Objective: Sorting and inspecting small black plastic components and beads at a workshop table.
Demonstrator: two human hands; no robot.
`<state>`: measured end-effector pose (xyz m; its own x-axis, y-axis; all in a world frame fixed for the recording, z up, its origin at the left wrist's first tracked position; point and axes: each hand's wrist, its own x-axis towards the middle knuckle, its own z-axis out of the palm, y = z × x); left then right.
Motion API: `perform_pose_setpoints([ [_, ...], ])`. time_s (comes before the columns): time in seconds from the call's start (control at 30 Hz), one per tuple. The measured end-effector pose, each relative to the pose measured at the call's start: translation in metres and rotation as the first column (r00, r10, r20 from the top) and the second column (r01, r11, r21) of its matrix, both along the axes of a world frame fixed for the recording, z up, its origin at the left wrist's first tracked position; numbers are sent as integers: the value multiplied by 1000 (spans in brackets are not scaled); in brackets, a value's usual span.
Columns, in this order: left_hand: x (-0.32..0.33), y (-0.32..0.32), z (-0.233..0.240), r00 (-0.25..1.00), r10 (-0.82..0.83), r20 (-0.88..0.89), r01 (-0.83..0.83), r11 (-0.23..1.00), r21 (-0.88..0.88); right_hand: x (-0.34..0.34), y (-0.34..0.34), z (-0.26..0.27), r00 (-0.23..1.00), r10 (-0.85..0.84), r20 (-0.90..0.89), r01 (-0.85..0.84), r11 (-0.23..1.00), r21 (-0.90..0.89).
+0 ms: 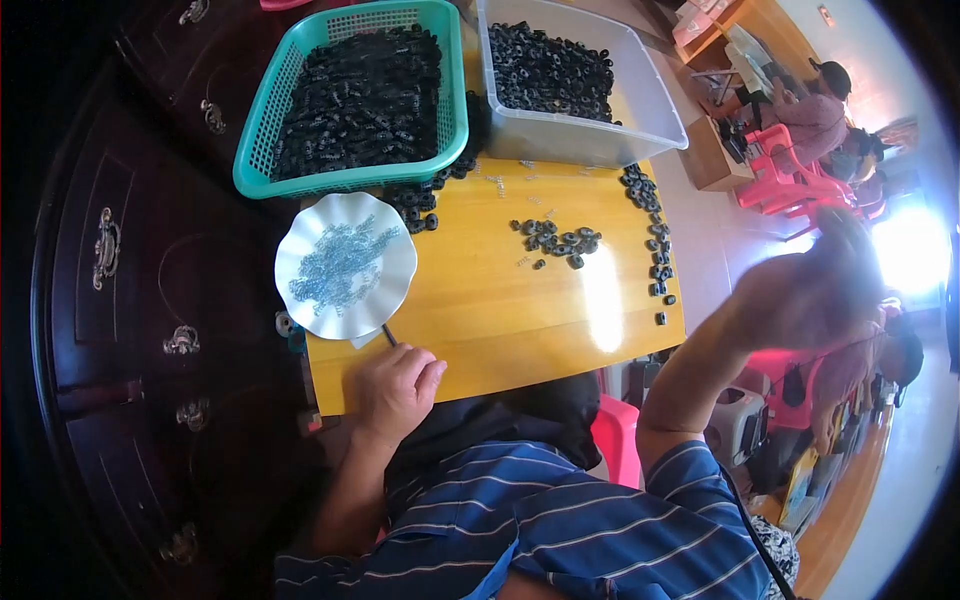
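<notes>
My left hand (pixel 401 386) rests at the near left edge of the yellow table (pixel 465 315), its fingers curled. A thin dark rod (pixel 389 334) sticks out just beyond its knuckles; whether the hand grips it is hidden. My right hand (pixel 814 285) is raised off to the right, away from the tabletop, and blurred. A white scalloped plate (pixel 405 281) bears a heap of small coil springs (pixel 337 266). Small black plastic pieces with holes (pixel 562 244) lie loose mid-table, and more (pixel 660 255) line the right edge.
At the back, a green plastic basket (pixel 244 161) and a translucent plastic bin (pixel 577 135) hold many black pieces. Loose springs (pixel 499 184) lie before the bin. Dark wooden drawers (pixel 112 300) flank the left. People sit at right near pink plastic chairs (pixel 784 172).
</notes>
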<state>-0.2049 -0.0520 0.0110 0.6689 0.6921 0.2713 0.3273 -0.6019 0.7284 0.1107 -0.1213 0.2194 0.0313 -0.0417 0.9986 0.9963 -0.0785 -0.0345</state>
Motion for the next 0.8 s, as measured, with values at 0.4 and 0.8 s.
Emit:
perform_pose_setpoints([
  [0.4, -3, -2, 3, 1000, 14, -26, -13, 999, 39, 43, 36, -136, 843, -199, -499, -244, 687, -685],
  [0.8, -2, -2, 0, 1000, 17, 5, -17, 1000, 11, 63, 34, -204, 727, -387, -567, -297, 566, -769],
])
